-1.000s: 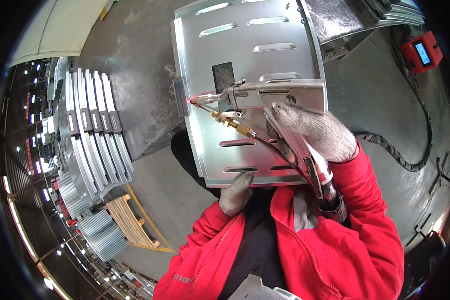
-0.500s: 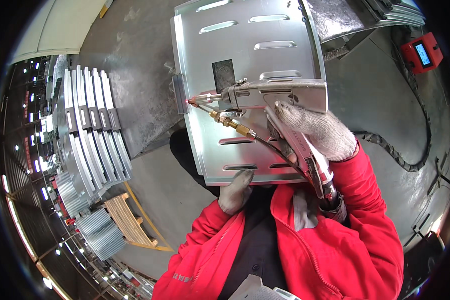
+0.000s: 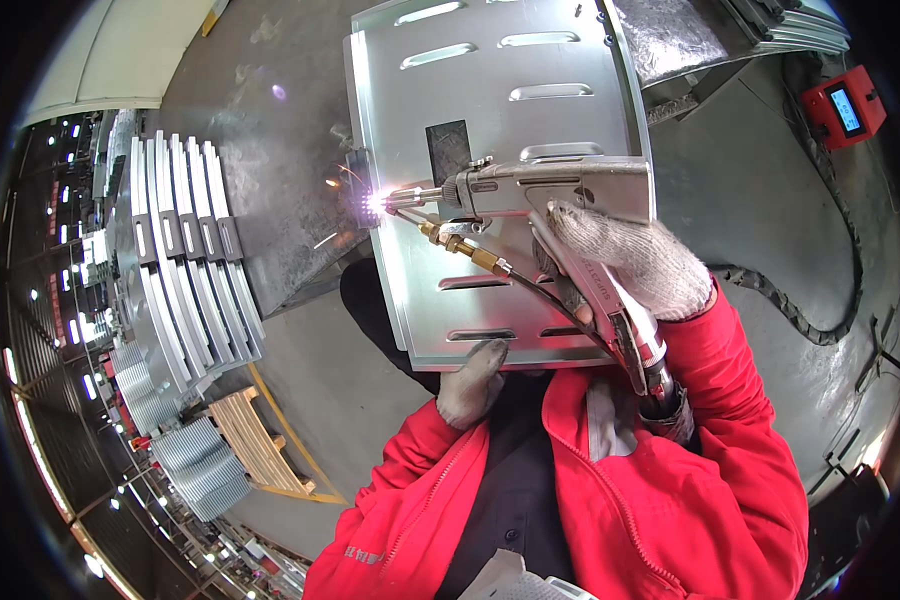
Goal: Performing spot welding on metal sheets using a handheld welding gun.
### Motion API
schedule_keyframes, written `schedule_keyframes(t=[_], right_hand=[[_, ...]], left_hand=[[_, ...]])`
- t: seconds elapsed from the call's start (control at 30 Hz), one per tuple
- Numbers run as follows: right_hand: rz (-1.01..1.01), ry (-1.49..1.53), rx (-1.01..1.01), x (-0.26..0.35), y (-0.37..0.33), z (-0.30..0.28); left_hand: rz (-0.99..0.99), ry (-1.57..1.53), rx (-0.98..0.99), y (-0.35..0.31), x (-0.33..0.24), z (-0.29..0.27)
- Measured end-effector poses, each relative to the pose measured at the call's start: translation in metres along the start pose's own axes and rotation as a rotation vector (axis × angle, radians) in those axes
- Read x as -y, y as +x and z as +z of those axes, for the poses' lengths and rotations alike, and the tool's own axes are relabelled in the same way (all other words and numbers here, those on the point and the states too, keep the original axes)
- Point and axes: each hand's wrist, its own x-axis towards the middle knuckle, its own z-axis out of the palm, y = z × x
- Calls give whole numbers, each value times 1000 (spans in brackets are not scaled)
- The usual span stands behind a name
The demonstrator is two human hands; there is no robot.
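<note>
My right hand [image 3: 635,260], in a pale knitted glove, is wrapped round the grip of a handheld welding gun [image 3: 560,190]. Its nozzle points left at the panel's left edge, where a bright white-violet glow and sparks burst at a small dark bracket [image 3: 360,185]. A brass-fitted wire feed tube [image 3: 470,250] runs below the nozzle to the same spot. The slotted sheet-metal panel [image 3: 490,70] lies before me, with a square cutout near its middle. My gloved left hand [image 3: 472,385] grips the panel's near edge, thumb on top, fingers hidden underneath.
On the left stands a row of metal panels [image 3: 185,260] with dark brackets. Farther down are a wooden pallet [image 3: 260,440] and stacked corrugated pieces [image 3: 198,468]. A red box with a screen [image 3: 843,105] sits at right, beside a black cable [image 3: 850,270]. More sheet parts [image 3: 800,28] lie at upper right.
The small red light at the nozzle tip has become a bright flare with sparks flying left. Both hands and the panel stay almost in place.
</note>
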Motion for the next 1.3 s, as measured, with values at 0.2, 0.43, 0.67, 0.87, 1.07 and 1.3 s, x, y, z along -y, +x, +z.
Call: schedule_keyframes(t=[0.2,0.43,0.67,0.87,1.07,1.3], right_hand=[[168,-144,229,3,-3,-11],[41,-299,243,0,-4,-10],[-309,-483,210,-12,-4,-12],[-231,-372,183,-8,-6,-8],[-22,-293,239,-4,-11,-7],[-460,-484,94,-10,-12,-9]], left_hand=[[6,44,30,0,-7,14],[39,57,43,3,4,-9],[-10,45,44,3,2,-10],[105,51,88,3,3,-4],[88,128,52,-1,-1,7],[216,383,30,2,9,-3]])
